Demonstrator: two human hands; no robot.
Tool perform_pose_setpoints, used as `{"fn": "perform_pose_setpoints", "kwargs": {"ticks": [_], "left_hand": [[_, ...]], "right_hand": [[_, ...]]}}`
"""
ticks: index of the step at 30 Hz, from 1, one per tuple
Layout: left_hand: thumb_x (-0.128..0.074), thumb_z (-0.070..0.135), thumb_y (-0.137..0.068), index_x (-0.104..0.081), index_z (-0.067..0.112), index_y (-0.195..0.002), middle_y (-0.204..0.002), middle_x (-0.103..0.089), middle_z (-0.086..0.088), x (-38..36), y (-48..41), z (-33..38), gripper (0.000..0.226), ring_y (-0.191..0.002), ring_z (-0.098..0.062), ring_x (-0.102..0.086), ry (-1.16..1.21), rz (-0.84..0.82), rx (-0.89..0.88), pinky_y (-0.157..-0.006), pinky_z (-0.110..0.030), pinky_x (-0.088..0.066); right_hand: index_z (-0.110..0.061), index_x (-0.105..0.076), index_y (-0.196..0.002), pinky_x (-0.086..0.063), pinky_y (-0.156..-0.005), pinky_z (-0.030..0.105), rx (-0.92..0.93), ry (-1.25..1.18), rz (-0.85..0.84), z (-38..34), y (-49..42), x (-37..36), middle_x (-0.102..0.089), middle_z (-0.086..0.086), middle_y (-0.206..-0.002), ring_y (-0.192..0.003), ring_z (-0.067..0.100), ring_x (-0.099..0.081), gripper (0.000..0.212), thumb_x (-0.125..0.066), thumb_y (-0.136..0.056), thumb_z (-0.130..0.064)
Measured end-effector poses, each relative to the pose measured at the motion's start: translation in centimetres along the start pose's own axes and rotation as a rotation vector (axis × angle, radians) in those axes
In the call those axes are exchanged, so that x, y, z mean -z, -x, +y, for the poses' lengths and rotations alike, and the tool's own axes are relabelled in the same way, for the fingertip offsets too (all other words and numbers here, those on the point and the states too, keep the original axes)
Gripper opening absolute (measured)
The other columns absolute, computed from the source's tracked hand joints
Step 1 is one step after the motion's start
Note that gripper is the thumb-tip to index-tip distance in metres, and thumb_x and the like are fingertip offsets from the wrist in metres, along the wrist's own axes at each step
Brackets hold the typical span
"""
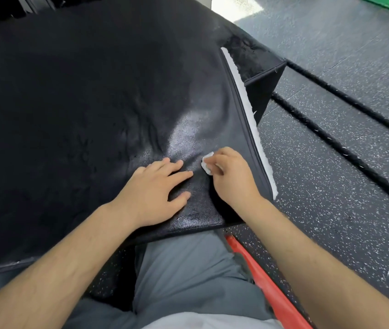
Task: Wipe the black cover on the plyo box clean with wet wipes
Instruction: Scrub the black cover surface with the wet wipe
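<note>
now left hand point(155, 193) fingers lie flat on black cover point(82, 103); right hand point(230, 176) fingers pinch wet wipe point(206, 163).

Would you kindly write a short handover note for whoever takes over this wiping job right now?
Left hand: flat, fingers spread, pressing on the black cover near its front right corner.
Right hand: pinches a bunched white wet wipe against the cover, right beside the left hand.
Done: a glossy patch just beyond the hands looks wiped.
Left: the larger far and left area looks dull, so it is probably not yet wiped.
</note>
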State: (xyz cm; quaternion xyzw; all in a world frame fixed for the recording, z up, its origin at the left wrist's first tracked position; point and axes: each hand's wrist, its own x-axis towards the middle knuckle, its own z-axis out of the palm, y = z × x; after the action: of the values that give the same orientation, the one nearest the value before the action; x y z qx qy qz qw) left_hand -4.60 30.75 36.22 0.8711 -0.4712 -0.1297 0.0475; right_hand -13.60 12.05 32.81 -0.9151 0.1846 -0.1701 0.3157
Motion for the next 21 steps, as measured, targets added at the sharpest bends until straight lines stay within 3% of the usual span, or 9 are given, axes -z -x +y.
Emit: {"fn": "perform_pose_setpoints", "kwargs": {"ticks": [3, 6, 10, 12, 14, 16, 18, 21], "left_hand": [[-0.019, 0.073, -0.085, -0.037, 0.045, -0.15, -0.161, -0.027, 0.017, -0.3, 0.2, -0.4, 0.073, -0.151, -0.012, -0.019, 0.033, 0.021, 0.001, -0.114, -0.042, -0.029], [-0.021, 0.075, -0.088, -0.042, 0.045, -0.145, -0.156, -0.035, 0.02, -0.1, -0.4, -0.7, 0.069, -0.145, -0.011, -0.029, -0.004, 0.039, -0.007, -0.107, -0.041, -0.033], [-0.023, 0.076, -0.087, -0.053, 0.037, -0.133, -0.128, -0.051, 0.017, 0.2, -2.0, -1.0, 0.068, -0.115, -0.015, -0.047, -0.111, 0.081, -0.04, -0.089, -0.038, -0.039], [-0.025, 0.079, -0.084, -0.052, 0.033, -0.137, -0.131, -0.048, 0.012, 0.0, -2.4, -1.3, 0.075, -0.119, -0.018, -0.046, -0.119, 0.104, -0.047, -0.093, -0.04, -0.041], [-0.023, 0.084, -0.078, -0.042, 0.033, -0.147, -0.152, -0.035, 0.008, -0.2, -2.8, -1.4, 0.088, -0.141, -0.02, -0.03, -0.066, 0.073, -0.005, -0.11, -0.043, -0.033], [-0.016, 0.09, -0.073, -0.026, 0.036, -0.155, -0.166, -0.009, 0.009, -0.3, -3.0, -1.6, 0.099, -0.154, -0.019, -0.001, -0.026, 0.014, 0.046, -0.123, -0.043, -0.01], [-0.015, 0.093, -0.072, -0.015, 0.039, -0.157, -0.167, 0.005, 0.012, -0.2, -3.1, -1.7, 0.102, -0.153, -0.016, 0.014, 0.0, -0.042, 0.065, -0.123, -0.041, 0.004], [-0.023, 0.088, -0.075, -0.012, 0.039, -0.158, -0.166, 0.008, 0.014, -0.1, -3.0, -1.7, 0.097, -0.153, -0.015, 0.017, -0.008, -0.075, 0.072, -0.122, -0.038, 0.006]], "right_hand": [[-0.017, -0.076, -0.09, -0.043, -0.085, 0.02, 0.091, -0.001, -0.06, -1.5, 2.4, -0.2, -0.061, -0.01, -0.093, -0.093, 0.014, -0.054, 0.023, -0.062, -0.088, 0.001], [-0.015, -0.076, -0.087, -0.041, -0.084, 0.015, 0.131, -0.009, -0.064, -0.7, 1.4, 0.2, -0.058, -0.016, -0.086, -0.089, 0.009, -0.052, 0.019, -0.066, -0.087, 0.001], [-0.018, -0.072, -0.08, -0.05, -0.081, 0.03, -0.005, -0.021, 0.021, 0.4, -1.4, -0.2, -0.06, -0.007, -0.087, -0.088, 0.016, -0.06, 0.021, -0.068, -0.085, 0.002], [-0.018, -0.072, -0.078, -0.049, -0.081, 0.027, 0.024, -0.031, -0.024, -0.5, -0.4, -0.6, -0.059, -0.013, -0.087, -0.089, 0.011, -0.058, 0.023, -0.067, -0.084, 0.003], [-0.016, -0.076, -0.083, -0.042, -0.081, 0.012, 0.084, -0.052, -0.082, -0.9, 0.3, -0.5, -0.058, -0.014, -0.088, -0.087, 0.003, -0.053, 0.023, -0.068, -0.083, 0.005], [-0.013, -0.079, -0.089, -0.035, -0.08, 0.001, 0.09, -0.069, -0.085, 0.0, -1.3, -0.3, -0.062, -0.006, -0.089, -0.086, 0.001, -0.053, 0.025, -0.069, -0.083, 0.009], [-0.012, -0.079, -0.092, -0.04, -0.081, 0.006, 0.046, -0.081, -0.051, 0.9, -3.3, -0.4, -0.062, -0.002, -0.09, -0.089, 0.008, -0.059, 0.023, -0.069, -0.085, 0.007], [-0.015, -0.078, -0.086, -0.048, -0.083, 0.022, 0.028, -0.078, -0.002, 0.8, -3.9, -0.9, -0.058, -0.009, -0.087, -0.091, 0.011, -0.058, 0.02, -0.068, -0.086, 0.003]]}}
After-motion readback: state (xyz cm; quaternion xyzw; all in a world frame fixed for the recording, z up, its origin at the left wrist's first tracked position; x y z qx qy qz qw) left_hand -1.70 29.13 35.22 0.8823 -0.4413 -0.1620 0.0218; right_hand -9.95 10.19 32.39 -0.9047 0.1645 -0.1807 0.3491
